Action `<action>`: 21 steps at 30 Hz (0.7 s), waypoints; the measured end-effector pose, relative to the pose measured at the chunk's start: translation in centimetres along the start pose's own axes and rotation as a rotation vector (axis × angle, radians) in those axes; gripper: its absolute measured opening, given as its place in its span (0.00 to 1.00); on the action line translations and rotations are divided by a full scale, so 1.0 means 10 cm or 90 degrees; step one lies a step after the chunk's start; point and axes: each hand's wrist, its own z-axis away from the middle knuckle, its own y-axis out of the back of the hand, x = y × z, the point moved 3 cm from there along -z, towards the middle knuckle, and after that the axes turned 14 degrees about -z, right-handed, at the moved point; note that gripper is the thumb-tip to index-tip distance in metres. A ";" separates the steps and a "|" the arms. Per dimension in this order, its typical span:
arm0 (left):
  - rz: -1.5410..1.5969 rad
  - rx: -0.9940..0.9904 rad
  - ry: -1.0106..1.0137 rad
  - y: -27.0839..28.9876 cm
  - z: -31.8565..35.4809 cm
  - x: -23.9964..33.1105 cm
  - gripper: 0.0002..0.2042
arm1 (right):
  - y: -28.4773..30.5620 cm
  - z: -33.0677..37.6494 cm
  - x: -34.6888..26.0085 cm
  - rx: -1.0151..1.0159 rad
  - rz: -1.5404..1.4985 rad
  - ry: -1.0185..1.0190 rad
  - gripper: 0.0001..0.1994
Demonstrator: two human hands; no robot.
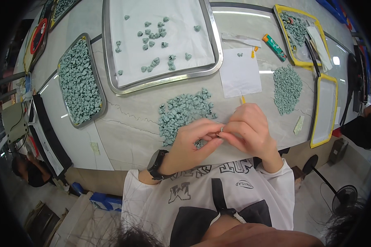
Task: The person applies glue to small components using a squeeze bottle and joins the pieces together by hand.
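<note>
My left hand (196,139), with a dark watch on its wrist, and my right hand (248,128) meet fingertip to fingertip over the near edge of the table. Pinched between them is a small grey-green piece (221,129), mostly covered by the fingers. Just beyond my left hand spreads a loose pile of similar pebble-like pieces (183,113). A thin yellow stick (243,99) pokes out above my right hand; whether I grip it is hidden. Beyond it lies a white paper sheet (240,76) with a couple of the pieces on it.
A metal tray (165,80) lined with white holds several scattered pieces. To its left stands a full tray (103,101). On the right are a second pile (287,88), a green-and-orange tube (275,47), a yellow-rimmed tray (318,20) and a yellow frame (334,107).
</note>
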 end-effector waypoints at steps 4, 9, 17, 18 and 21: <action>0.002 0.002 0.011 0.01 0.00 0.03 0.15 | -0.05 -0.02 -0.04 0.020 0.069 0.035 0.12; 0.009 -0.002 0.008 0.01 0.01 0.04 0.15 | -0.08 -0.01 -0.04 0.023 0.041 0.022 0.13; -0.022 -0.015 0.033 0.00 0.00 0.03 0.14 | -0.13 0.02 0.11 0.017 -0.093 -0.052 0.11; -0.021 -0.016 0.034 -0.01 0.01 0.02 0.14 | -0.14 0.02 0.12 0.027 -0.139 -0.067 0.10; 0.055 0.096 0.021 -0.03 0.03 -0.02 0.14 | -0.17 0.08 0.10 0.087 -0.260 -0.132 0.07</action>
